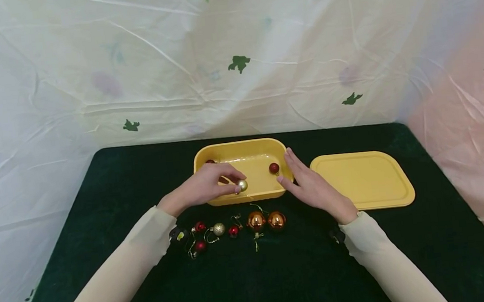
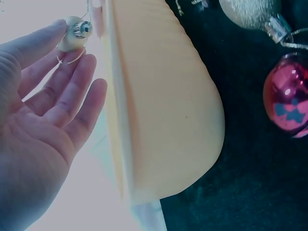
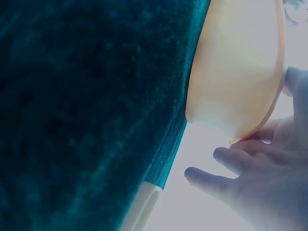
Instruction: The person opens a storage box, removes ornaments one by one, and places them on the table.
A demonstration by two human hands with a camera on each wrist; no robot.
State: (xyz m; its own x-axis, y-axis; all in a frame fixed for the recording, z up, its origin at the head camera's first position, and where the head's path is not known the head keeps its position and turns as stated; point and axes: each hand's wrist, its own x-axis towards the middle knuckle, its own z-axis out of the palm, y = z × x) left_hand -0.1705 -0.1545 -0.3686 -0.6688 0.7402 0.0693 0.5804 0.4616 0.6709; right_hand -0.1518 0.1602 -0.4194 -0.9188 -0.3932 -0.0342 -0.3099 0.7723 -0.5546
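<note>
My left hand (image 1: 206, 183) pinches a small gold bauble (image 1: 242, 185) between thumb and fingertips, above the near left part of a yellow box (image 1: 246, 197). In the left wrist view, the bauble (image 2: 72, 36) has a metal cap and a loop of thin cord. A dark red bauble (image 1: 274, 168) lies inside the box at the right, and another (image 1: 210, 162) shows partly behind my left hand. At the box's right end is my right hand (image 1: 315, 187), fingers straight along the outside and thumb by the rim; in the right wrist view it touches the rim.
In front of the box lie a red bauble (image 1: 200, 246), a glittery silver-gold bauble (image 1: 219, 229), copper-coloured baubles (image 1: 256, 221) and several others, some with cords. A yellow lid (image 1: 363, 180) lies to the right. Dark green cloth (image 1: 255, 286) covers the table; a patterned white curtain (image 1: 237, 98) hangs behind.
</note>
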